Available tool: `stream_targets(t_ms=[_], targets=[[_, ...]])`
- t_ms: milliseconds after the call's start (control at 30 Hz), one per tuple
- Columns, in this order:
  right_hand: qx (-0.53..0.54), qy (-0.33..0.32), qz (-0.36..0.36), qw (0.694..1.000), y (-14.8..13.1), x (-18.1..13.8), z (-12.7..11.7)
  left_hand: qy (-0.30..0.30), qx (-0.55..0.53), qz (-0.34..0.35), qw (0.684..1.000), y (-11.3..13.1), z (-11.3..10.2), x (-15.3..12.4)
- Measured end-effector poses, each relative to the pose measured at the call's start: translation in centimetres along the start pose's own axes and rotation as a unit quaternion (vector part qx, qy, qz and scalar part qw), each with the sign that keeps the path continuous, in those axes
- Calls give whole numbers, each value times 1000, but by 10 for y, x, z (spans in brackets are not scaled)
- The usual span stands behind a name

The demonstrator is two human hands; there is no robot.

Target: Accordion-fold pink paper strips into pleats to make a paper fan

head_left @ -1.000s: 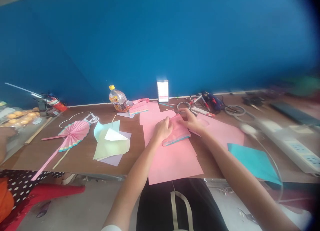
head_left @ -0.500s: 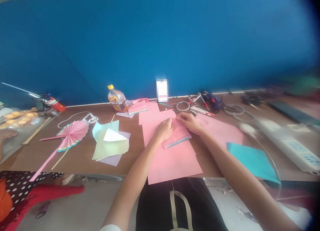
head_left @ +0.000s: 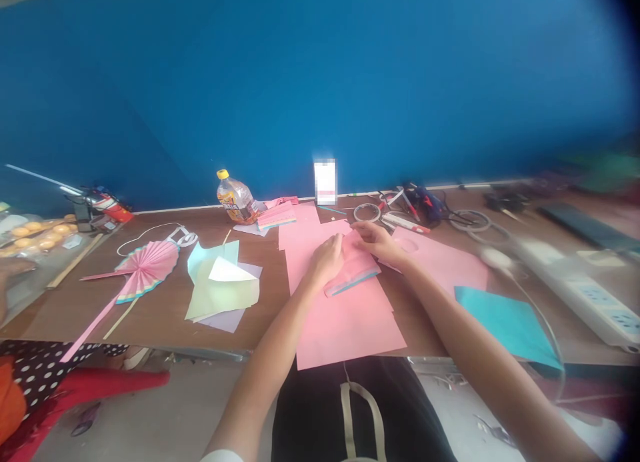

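Observation:
Between my hands lies a folded piece of pink paper (head_left: 354, 270) with a blue strip along its near edge. It rests on larger pink sheets (head_left: 345, 329). My left hand (head_left: 329, 257) is closed at the folded paper's left side, fingers curled on it. My right hand (head_left: 379, 241) pinches its far right part with bent fingers. The fingertips of both hands come close together at the far edge, and they hide that part of the paper.
Left of me lie a pink pleated fan (head_left: 150, 270) and pale green sheets (head_left: 223, 294). A bottle (head_left: 239, 199) and a bright phone-like screen (head_left: 326, 182) stand by the wall. Tape rolls (head_left: 367, 213), a teal sheet (head_left: 505, 322) and a power strip (head_left: 595, 305) are on the right.
My right hand's fingers have shifted slightly at the far edge of the folded pink paper, which has turned very little. My left hand stays in nearly the same place.

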State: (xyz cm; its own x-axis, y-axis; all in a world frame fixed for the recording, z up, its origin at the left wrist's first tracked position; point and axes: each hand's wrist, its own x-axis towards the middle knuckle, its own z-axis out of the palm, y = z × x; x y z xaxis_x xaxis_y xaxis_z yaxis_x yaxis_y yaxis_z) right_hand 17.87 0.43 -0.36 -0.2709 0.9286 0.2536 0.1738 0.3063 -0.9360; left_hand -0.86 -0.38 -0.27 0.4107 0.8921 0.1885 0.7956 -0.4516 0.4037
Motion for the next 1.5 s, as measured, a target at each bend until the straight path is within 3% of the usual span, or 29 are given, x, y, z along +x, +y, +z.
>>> stream_targets(t_ms=[200,500,833,1167,1500], targets=[[-7,-5,-9,1000,-4,0,2,45,12,12,999,4,-2,2],[-136,46,-71,987,-4,0,5,-7,25,-23,999,7,-9,-3],[-80,43,-70,993,3,4,-1,35,-117,14,992,6,-5,0],[-61,13,-60,996,-5,2,-1,28,-65,13,997,11,-13,-3],[-37,-13,-49,998,-9,0,0,-21,1,9,1000,9,-16,-4]])
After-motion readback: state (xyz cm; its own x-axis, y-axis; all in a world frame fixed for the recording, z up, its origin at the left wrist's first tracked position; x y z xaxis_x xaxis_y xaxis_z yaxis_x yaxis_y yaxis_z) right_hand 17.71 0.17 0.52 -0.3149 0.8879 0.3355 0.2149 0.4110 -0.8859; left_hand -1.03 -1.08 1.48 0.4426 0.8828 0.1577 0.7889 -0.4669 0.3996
